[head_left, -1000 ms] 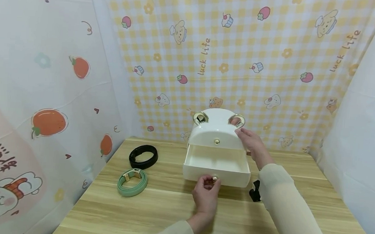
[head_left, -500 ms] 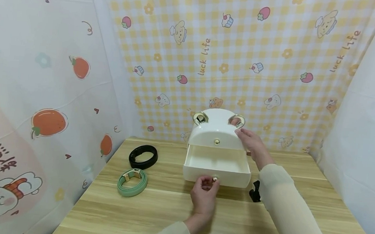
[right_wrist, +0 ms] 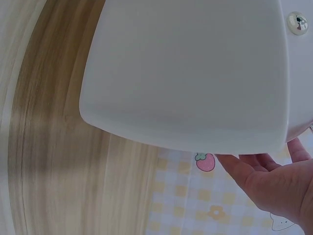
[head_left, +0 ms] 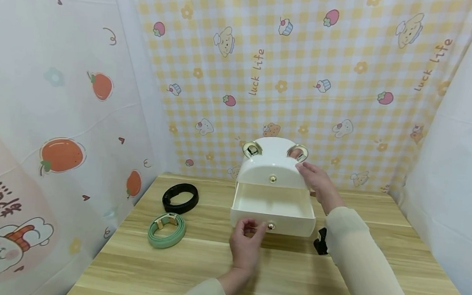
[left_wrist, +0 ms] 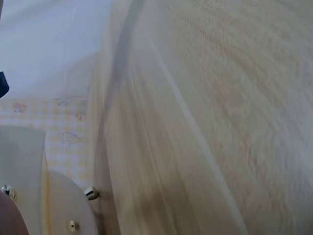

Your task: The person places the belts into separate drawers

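Observation:
A small white storage box (head_left: 274, 151) with a rounded top and two gold ring ears stands on the table. Its lower drawer (head_left: 251, 219) is pulled out, and the bare white inside shows. My left hand (head_left: 245, 248) is just left of the drawer's gold knob (head_left: 271, 226), apart from it, with loosely bent fingers and thumb. My right hand (head_left: 318, 178) rests against the box's upper right side. In the right wrist view, the right fingers (right_wrist: 237, 169) reach along the box's side panel (right_wrist: 190, 78), fairly straight, their tips partly hidden behind it.
On the left of the wooden table (head_left: 194, 272) lie a coiled black belt (head_left: 191, 203) and a coiled green belt (head_left: 165, 241) with gold buckle parts. A small black object (head_left: 320, 245), partly covered by the right sleeve, lies right of the drawer. A checked cloth (head_left: 291, 55) hangs behind.
My left hand has let go of the drawer knob and moved a little left. The drawer, the box and my right hand stay where they were.

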`<state>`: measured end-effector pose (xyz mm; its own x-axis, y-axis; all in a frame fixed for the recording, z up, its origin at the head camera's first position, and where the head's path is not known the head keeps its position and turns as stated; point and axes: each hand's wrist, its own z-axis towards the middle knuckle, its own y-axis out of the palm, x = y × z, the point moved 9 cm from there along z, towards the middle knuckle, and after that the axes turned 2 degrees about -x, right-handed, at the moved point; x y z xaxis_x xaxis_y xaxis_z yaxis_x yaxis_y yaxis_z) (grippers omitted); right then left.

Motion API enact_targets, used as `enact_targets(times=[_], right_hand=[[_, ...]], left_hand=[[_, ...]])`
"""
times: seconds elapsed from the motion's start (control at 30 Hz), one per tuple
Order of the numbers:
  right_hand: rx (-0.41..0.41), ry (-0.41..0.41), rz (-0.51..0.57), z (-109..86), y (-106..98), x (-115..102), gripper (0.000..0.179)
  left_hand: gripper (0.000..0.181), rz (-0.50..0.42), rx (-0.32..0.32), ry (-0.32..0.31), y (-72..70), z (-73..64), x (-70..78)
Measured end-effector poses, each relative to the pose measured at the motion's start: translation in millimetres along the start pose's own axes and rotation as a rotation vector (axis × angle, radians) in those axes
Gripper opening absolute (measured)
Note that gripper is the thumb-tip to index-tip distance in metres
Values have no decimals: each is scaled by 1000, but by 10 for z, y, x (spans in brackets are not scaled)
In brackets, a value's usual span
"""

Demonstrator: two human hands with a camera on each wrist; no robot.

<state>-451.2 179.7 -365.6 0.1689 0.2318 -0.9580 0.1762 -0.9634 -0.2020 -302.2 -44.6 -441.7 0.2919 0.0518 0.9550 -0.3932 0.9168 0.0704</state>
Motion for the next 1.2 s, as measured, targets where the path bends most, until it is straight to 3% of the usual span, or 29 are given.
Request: enact_targets(times=[0.27,0.47,0.73,0.9,1.2], right_hand=[[2,-8,-13,15,-6,13,74],[-4,-12,-9,25,5,24,75],[-3,2,-3,27,-3,24,74],[-5,1,-2,33,-7,21,74],[-9,3,-8,44,-1,29,74]], left_hand=[[27,9,6,28,-260,142,96],[24,55,48,64,-494,274,187],[28,148,61,17,-830,572,225],[33,163,28,6,-1035,775,205],[49,247,-121,-19,-1252,1112,151]])
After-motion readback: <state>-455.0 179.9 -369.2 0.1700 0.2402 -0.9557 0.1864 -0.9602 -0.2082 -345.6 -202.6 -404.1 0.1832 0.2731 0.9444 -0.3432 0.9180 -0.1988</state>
